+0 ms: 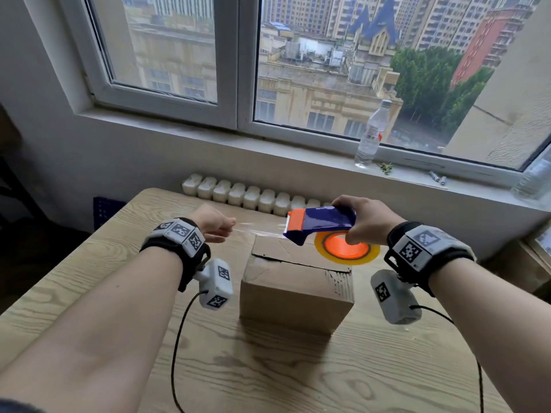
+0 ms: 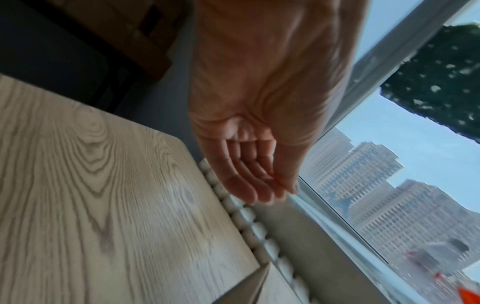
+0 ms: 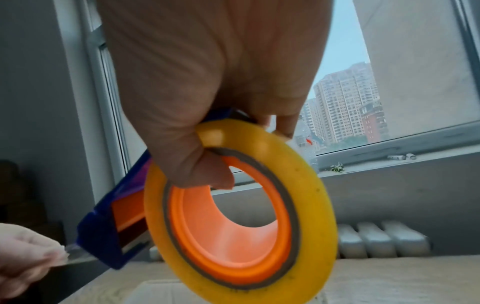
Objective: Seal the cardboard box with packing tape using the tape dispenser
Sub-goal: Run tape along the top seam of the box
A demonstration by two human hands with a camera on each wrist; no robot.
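A brown cardboard box [image 1: 295, 290] stands on the wooden table [image 1: 89, 293], its top flaps closed with a jagged seam showing. My right hand [image 1: 366, 217] grips a blue and orange tape dispenser [image 1: 322, 223] with a yellow tape roll [image 1: 371, 254], held just above the box's far edge. The thumb hooks into the roll's orange core [image 3: 233, 232]. A clear strip of tape [image 1: 259, 229] runs leftward from the dispenser's mouth. My left hand [image 1: 220, 225] pinches its free end left of the box. In the left wrist view the curled fingers [image 2: 257, 185] show, the tape itself unseen.
A white radiator [image 1: 253, 195] runs behind the table's far edge. On the windowsill stand a clear plastic bottle [image 1: 371, 135] and small batteries [image 1: 436, 177]. Black cables [image 1: 179, 338] hang from the wrist cameras over the table on both sides of the box.
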